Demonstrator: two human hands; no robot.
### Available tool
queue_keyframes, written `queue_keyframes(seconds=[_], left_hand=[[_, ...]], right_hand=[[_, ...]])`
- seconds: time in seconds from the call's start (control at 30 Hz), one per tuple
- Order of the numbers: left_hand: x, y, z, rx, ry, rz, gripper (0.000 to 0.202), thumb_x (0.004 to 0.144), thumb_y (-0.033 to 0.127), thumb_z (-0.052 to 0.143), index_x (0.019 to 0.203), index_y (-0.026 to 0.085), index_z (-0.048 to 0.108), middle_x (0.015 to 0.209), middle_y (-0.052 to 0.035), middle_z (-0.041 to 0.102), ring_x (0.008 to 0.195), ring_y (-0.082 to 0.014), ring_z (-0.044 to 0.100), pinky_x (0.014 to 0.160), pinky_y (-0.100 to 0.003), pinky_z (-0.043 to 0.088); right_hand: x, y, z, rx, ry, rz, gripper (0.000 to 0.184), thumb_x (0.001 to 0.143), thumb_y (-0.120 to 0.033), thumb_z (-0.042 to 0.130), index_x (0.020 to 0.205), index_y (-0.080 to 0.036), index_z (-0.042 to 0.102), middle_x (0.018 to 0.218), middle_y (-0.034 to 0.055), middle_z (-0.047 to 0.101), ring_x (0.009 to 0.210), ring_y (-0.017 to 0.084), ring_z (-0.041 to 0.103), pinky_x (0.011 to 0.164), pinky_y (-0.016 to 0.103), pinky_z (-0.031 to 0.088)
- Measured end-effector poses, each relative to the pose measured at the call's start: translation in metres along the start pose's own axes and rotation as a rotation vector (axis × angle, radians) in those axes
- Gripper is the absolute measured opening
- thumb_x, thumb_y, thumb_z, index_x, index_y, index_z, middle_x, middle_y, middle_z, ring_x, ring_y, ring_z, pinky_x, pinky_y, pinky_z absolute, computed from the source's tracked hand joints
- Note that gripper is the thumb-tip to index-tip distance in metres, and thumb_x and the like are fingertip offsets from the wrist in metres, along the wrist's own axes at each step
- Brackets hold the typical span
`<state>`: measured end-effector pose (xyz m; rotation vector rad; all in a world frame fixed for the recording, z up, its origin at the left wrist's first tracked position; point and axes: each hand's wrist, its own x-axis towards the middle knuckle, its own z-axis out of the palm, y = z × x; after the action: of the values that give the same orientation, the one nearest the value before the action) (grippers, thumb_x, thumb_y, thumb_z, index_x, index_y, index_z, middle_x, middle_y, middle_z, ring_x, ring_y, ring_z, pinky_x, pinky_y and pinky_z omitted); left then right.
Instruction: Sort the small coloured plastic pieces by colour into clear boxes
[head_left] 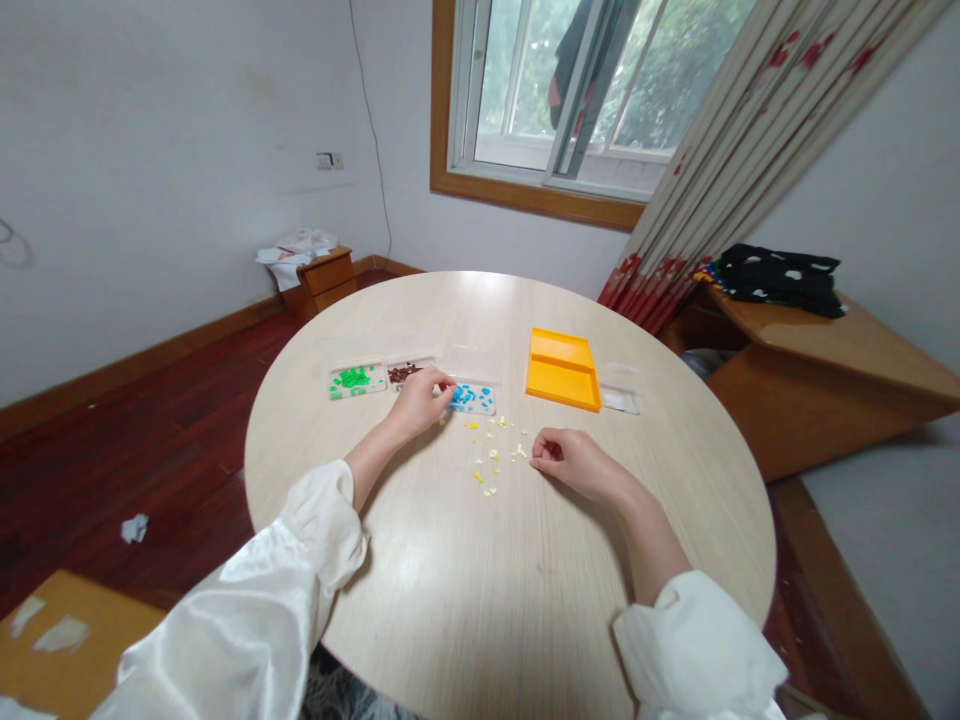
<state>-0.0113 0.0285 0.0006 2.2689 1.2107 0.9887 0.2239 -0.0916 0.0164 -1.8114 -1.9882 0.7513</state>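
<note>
My left hand [421, 403] reaches over the row of clear boxes, its fingertips pinched at the left end of the one with small blue pieces [474, 397]. Whatever lies between those fingers is too small to make out. Low over the tabletop, my right hand [574, 461] has its fingers curled and thumb pressed in; anything held there is hidden. Just left of it lie loose pale cream pieces [519, 452] and a few yellow pieces [478, 477]. Green pieces [354, 379] fill the leftmost clear box, and dark brown pieces [403, 372] the middle one, partly behind my left hand.
A yellow divided tray [564, 382] stands on the far right of the round table [480, 600]. Beside it is a small clear box [622, 400] with something whitish inside. A wooden cabinet [847, 370] with dark cloth on top stands beyond the table's right edge.
</note>
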Motion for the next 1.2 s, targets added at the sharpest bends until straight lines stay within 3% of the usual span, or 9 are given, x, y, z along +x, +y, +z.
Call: queue_keyframes(seconds=[0.33,0.57,0.8,1.0,1.2], left_hand=[[-0.006,0.008,-0.005,0.073,-0.063,0.019,0.018,0.078,0.018,0.055,0.060,0.014,0.058,0.062,-0.0031,0.057,0.061,-0.0140,0.049,0.059,-0.026,0.034],[-0.005,0.003,-0.006,0.113,-0.069,-0.009,0.019,0.078,0.019,0.053,0.059,0.014,0.056,0.062,-0.0026,0.056,0.062,-0.0142,0.048,0.060,-0.026,0.032],[-0.005,0.001,-0.008,0.152,-0.070,-0.037,0.021,0.078,0.020,0.053,0.059,0.014,0.057,0.062,-0.0027,0.057,0.062,-0.0146,0.049,0.059,-0.026,0.033],[-0.006,0.004,-0.008,0.156,-0.073,-0.068,0.019,0.078,0.020,0.054,0.062,0.013,0.061,0.066,-0.0046,0.061,0.063,-0.0151,0.051,0.060,-0.025,0.036],[-0.007,0.006,-0.011,0.136,-0.109,-0.092,0.018,0.079,0.019,0.052,0.068,0.012,0.066,0.067,-0.0058,0.063,0.061,-0.0150,0.052,0.059,-0.025,0.036]], right_hand=[[-0.002,-0.007,-0.001,-0.106,0.043,0.015,0.015,0.069,-0.010,0.047,0.073,-0.016,0.061,0.067,0.0025,0.062,0.062,0.013,0.054,0.059,0.023,0.038],[-0.004,-0.016,-0.004,-0.148,0.020,0.040,0.019,0.072,-0.011,0.048,0.078,-0.014,0.065,0.071,0.0040,0.064,0.065,0.014,0.056,0.061,0.023,0.039],[0.001,-0.022,-0.006,-0.116,0.058,-0.031,0.019,0.074,-0.013,0.049,0.081,-0.013,0.067,0.073,0.0057,0.066,0.065,0.014,0.055,0.060,0.024,0.040],[0.040,-0.045,-0.007,-0.113,0.220,-0.216,0.018,0.073,-0.010,0.052,0.082,-0.015,0.067,0.077,0.0059,0.067,0.069,0.014,0.056,0.065,0.025,0.042],[0.090,-0.052,0.007,-0.082,0.436,-0.323,0.019,0.079,-0.012,0.051,0.090,-0.012,0.066,0.088,0.0101,0.067,0.077,0.016,0.059,0.071,0.027,0.045]])
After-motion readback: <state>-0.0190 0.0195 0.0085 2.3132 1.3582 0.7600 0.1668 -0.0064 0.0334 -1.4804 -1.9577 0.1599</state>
